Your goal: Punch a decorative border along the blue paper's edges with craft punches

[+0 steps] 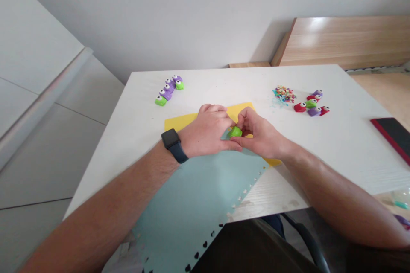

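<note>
In my right hand (258, 134) is a small green craft paper punch (235, 132), pinched between the thumb and curled fingers. The punch sits at the far edge of a light blue sheet of paper (198, 196). My left hand (209, 130) lies over that sheet with the fingers stretched forward and the thumb out, close to the punch. Its fingertips are partly hidden. Small heart-shaped holes run along the sheet's right edge, and its near end hangs off the table. A yellow sheet (179, 123) lies beneath, partly covered by my hands.
Several purple and green punches with eye shapes (166, 92) stand at the table's back left. A pile of colourful confetti (284, 94) lies at the back right, beside several red, purple and green punches (310, 104). A dark red-edged object (393, 136) rests on the right.
</note>
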Available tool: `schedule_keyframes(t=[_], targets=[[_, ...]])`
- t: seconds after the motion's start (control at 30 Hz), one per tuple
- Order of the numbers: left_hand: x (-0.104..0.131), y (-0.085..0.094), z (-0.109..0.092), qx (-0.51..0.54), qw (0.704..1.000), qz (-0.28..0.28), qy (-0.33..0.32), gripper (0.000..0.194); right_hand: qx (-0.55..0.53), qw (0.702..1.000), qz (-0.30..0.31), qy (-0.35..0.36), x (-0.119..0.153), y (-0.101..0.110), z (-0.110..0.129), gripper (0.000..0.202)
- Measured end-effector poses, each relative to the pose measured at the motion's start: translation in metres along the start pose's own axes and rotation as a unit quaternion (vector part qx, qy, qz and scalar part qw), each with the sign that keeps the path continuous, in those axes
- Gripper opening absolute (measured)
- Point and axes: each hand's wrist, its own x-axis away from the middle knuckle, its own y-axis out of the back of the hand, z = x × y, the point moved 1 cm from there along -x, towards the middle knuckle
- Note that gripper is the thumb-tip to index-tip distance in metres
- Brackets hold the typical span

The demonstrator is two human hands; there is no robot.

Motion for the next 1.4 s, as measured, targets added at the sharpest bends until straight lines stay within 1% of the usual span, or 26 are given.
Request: schedule_keyframes(t=[0.2, 0.4, 0.63, 0.83, 1.1, 1.4], targets=[[0.0, 0.0, 0.003, -0.01, 0.999, 0.032, -0.006, 0.057, 0.052, 0.999, 0.004, -0.014, 0.0, -0.004, 0.002, 0.042], [-0.001, 0.003, 0.003, 0.011, 0.998, 0.057, -0.015, 0.053, 0.07, 0.998, -0.007, -0.008, -0.001, -0.004, 0.003, 0.044], [-0.003, 0.003, 0.001, -0.004, 0.998, 0.059, -0.012, 0.051, 0.09, 0.996, -0.012, -0.016, 0.001, -0.004, 0.007, 0.045], [-0.002, 0.002, 0.002, 0.03, 0.998, 0.05, -0.003, 0.053, 0.128, 0.992, -0.016, 0.001, 0.003, -0.002, 0.012, 0.042], [-0.002, 0.002, 0.002, 0.083, 0.995, 0.043, -0.019, 0.036, 0.129, 0.992, -0.011, 0.012, 0.003, -0.003, 0.009, 0.042], [-0.002, -0.003, 0.007, 0.098, 0.994, 0.044, -0.033, 0.041, 0.127, 0.992, -0.021, 0.008, 0.004, -0.006, 0.006, 0.042]])
